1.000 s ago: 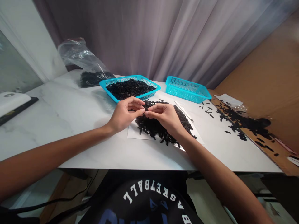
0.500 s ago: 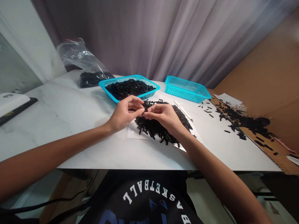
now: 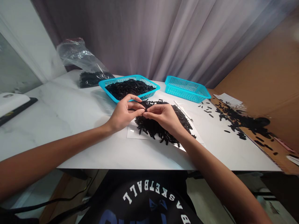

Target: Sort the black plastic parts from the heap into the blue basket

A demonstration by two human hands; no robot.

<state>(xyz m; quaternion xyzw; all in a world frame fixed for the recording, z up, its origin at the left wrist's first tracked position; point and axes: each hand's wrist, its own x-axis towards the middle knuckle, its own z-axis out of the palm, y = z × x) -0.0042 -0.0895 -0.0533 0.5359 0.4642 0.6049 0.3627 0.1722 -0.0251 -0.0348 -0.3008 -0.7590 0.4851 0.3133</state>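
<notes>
My left hand and my right hand meet fingertip to fingertip, each with thumb and forefinger pinched. Whatever sits between the fingertips is too small and dark to make out. Under and behind my right hand spreads a pile of small black strips, heaped on a white sheet. Just beyond my left hand stands a blue basket filled with similar black strips.
A second blue basket stands at the back right. Black pieces lie scattered along the right side. A clear plastic bag with black contents leans at the back left. A white device sits at the left edge.
Almost nothing differs. The fingers of both hands have shifted very slightly while staying pinched together over the pile.
</notes>
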